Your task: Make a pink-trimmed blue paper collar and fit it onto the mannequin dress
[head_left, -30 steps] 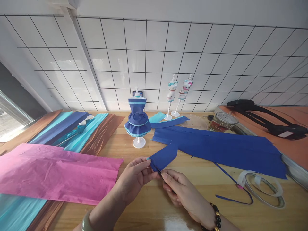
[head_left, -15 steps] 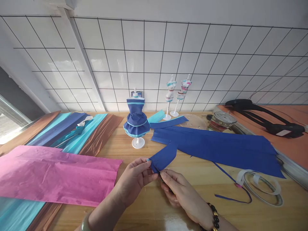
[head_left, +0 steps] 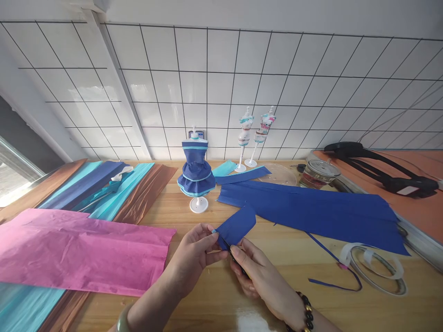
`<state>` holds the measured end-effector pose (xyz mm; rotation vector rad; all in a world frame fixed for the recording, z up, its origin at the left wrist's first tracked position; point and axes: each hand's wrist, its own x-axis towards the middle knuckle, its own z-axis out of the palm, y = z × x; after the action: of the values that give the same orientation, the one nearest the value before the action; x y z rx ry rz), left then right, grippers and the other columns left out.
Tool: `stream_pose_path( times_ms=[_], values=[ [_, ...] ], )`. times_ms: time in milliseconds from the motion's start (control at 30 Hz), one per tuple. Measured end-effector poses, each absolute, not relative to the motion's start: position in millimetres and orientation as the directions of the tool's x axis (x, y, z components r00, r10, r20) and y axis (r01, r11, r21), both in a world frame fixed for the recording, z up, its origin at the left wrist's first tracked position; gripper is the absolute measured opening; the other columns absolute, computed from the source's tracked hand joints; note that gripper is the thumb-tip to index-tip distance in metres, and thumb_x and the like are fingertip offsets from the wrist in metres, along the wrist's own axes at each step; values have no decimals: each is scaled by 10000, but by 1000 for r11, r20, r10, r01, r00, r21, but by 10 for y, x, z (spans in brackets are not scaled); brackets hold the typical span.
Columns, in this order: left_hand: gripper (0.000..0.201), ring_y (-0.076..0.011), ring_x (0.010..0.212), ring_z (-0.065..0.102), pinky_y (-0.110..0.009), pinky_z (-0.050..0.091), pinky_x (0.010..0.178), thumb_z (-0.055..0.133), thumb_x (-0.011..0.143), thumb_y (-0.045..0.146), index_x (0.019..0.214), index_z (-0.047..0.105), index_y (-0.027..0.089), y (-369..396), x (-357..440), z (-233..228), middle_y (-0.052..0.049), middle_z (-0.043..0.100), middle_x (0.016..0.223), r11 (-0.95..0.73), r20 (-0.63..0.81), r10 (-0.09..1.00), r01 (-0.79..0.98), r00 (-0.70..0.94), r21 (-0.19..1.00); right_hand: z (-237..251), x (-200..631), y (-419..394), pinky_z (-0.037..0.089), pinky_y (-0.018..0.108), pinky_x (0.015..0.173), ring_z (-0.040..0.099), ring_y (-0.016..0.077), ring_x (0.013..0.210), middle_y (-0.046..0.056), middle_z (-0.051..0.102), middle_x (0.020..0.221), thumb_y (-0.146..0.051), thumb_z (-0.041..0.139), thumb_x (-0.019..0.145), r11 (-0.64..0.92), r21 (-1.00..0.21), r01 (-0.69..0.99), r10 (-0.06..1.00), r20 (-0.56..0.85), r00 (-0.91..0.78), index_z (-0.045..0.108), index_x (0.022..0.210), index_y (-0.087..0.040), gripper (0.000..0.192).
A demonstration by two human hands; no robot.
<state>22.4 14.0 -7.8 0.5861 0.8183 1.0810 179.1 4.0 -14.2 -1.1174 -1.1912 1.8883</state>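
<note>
Right hand: closed around a thin dark tool, its make not discernible, tip set at the strip's near edge.
Left hand: fingers pinched shut on the strip's near corner, seemingly to keep it taut against the tool.
Blue paper strip: between both hands, rising away from them; deep blue, matte, short, rounded far end.
Pink sheet: flat, left of the left hand.
Tape roll: well right of the right hand.
Dress form: beyond the hands, upright, dressed in blue paper.
</note>
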Motion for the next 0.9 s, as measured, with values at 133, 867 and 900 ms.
stream_pose_path(
  times_ms=[133,867,900],
  values=[
    [79,-133,706,598,-307,514,716,594,777,179,780,519,152,138,237,-59,-33,620,767,386,-299,922,-513,248,766,-156,1782,37,158,151,317,210,-4,333,-102,388,575,-494,461,837,-378,-924,-65,846,-316,-430,385,747,-210,308],
    [61,-126,698,593,-308,520,722,569,787,148,767,511,146,123,256,-73,-40,619,750,410,-308,911,-540,273,735,-118,1768,39,160,159,340,227,12,378,-107,345,532,-555,496,781,-362,-932,-16,868,-331,-370,341,675,-211,392],
    [59,-126,697,592,-310,521,723,568,787,147,767,512,146,121,255,-75,-39,618,748,411,-310,911,-539,272,735,-118,1769,42,163,159,342,227,12,381,-107,345,533,-556,497,779,-362,-932,-14,868,-331,-370,339,675,-212,393]
  ],
)
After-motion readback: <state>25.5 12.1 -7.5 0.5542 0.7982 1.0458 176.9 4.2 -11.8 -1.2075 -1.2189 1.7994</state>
